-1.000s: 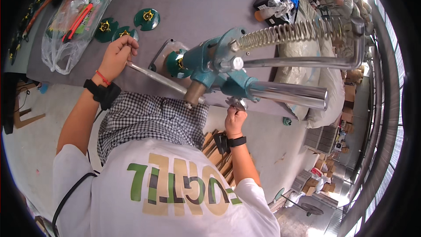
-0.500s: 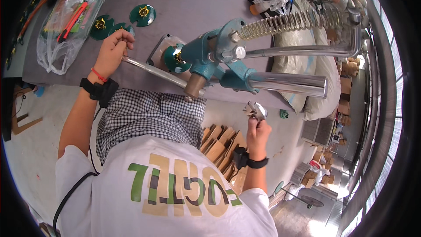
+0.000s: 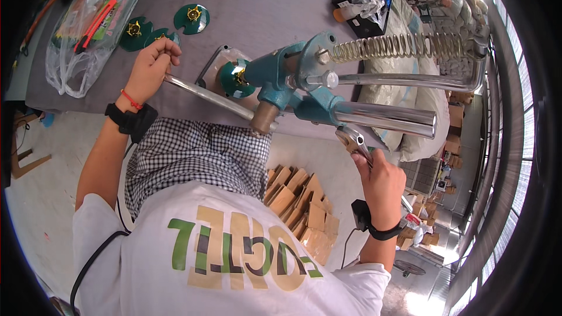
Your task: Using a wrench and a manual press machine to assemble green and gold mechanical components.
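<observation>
Your left hand (image 3: 151, 69) grips the end of a shiny metal lever (image 3: 205, 96) that runs into a teal hand press (image 3: 293, 79) with a coiled spring (image 3: 398, 47) on top. A green disc (image 3: 234, 79) sits under the press head. Your right hand (image 3: 380, 181) holds a small metal piece (image 3: 354, 140) just below the press's chrome bar (image 3: 386, 118). More green discs (image 3: 192, 19) and a plastic bag (image 3: 88, 26) lie on the grey table (image 3: 263, 0).

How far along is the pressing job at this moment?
Three green discs with gold fittings lie finished-looking on the grey table. In hand: another green disc sits under the press, left hand gripping its lever. The right hand holds a small metal part, not yet placed.
</observation>
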